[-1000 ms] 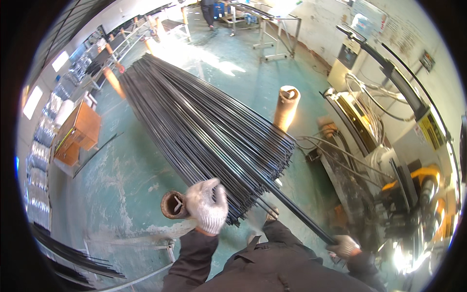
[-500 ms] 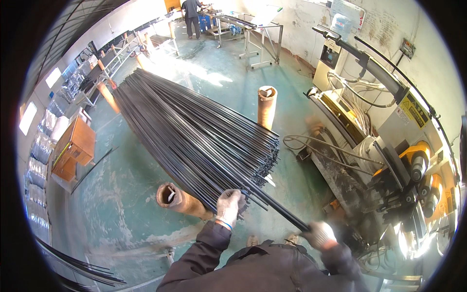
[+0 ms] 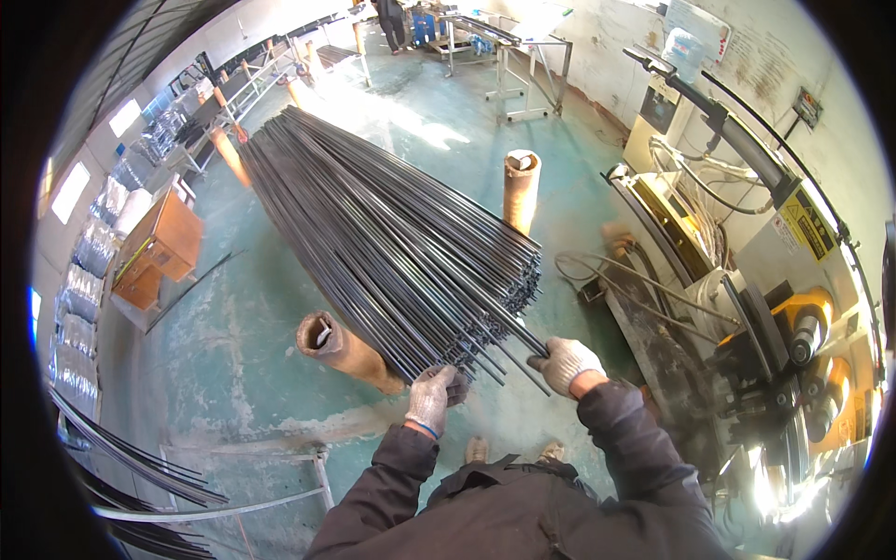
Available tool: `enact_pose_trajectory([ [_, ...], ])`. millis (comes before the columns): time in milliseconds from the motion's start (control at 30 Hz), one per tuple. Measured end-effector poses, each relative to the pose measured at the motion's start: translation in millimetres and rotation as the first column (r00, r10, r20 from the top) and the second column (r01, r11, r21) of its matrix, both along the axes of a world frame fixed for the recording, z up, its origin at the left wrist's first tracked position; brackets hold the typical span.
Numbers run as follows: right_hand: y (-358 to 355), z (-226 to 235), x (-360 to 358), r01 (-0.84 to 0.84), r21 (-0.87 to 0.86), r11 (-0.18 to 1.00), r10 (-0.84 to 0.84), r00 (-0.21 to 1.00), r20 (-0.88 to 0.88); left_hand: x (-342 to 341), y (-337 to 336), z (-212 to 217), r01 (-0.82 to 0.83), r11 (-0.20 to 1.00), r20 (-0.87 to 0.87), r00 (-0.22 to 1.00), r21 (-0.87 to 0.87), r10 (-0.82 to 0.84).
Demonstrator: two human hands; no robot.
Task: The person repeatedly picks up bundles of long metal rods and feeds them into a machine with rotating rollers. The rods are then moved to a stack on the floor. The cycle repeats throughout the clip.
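Observation:
A large stack of long black metal rods (image 3: 373, 233) stretches away from me, their near ends uneven. My right hand (image 3: 571, 366), in a whitish glove, is closed round the ends of a few rods (image 3: 511, 325) that jut out of the stack's near right side. My left hand (image 3: 431, 399), gloved too, has its fingers curled at the rod ends on the near left corner. Exactly which rods lie in its fingers is hidden. Between the two hands, several rod ends (image 3: 493, 364) stick out past the others.
Brown cardboard tubes stand beside the stack, one at the near left (image 3: 350, 353) and one at the right (image 3: 521, 191). A machine with yellow parts (image 3: 789, 233) fills the right side. More rods (image 3: 140, 457) and a metal frame (image 3: 233, 509) lie lower left. A person (image 3: 390, 23) stands far back.
My right hand has moved from the lower right in toward the stack, and the rods in it stick out less. My left hand stays at the near rod ends. The view has shifted slightly.

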State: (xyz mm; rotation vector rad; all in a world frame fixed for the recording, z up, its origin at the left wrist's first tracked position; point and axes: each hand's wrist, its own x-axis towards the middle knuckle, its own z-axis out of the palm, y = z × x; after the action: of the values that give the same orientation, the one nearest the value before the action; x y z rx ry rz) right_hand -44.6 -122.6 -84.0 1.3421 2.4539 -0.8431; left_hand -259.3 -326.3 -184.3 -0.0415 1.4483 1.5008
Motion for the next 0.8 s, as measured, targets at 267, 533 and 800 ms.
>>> enact_pose_trajectory([
  [267,-10.2,-69.7,96.0,0.143,0.223,0.964,-0.135,0.989,-0.051,29.9,40.1,-22.1,0.134,0.991,0.006,0.991,0.015,-0.135],
  [533,28.1,-125.6,19.7,0.102,0.017,0.995,-0.100,0.991,-0.093,48.6,-4.8,-10.1,0.173,0.985,-0.018,0.985,-0.015,-0.173],
  [800,-6.5,-55.5,66.8,0.027,-0.071,0.997,-0.037,0.988,-0.149,27.9,-17.7,-12.7,0.028,0.999,0.026,0.999,0.036,-0.029],
])
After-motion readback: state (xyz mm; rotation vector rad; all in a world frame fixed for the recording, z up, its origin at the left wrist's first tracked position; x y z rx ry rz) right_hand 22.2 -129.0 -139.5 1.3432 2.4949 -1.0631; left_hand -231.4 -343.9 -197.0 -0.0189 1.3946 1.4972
